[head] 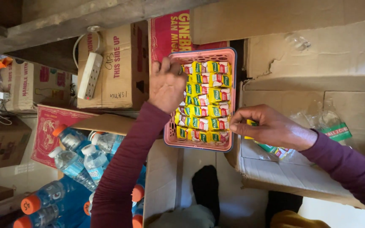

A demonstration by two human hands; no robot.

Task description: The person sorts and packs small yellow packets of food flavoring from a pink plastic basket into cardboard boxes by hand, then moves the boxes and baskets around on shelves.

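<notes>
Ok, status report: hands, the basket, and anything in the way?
Left hand gripping pink basket at its edge. Right hand pinching a small packet at basket's side. Packets in rows inside. Nothing blocking.

Dim storeroom: stacked cardboard boxes (119, 63) under rough wooden beams (64, 21) (pale floor (17, 173) below).
</notes>
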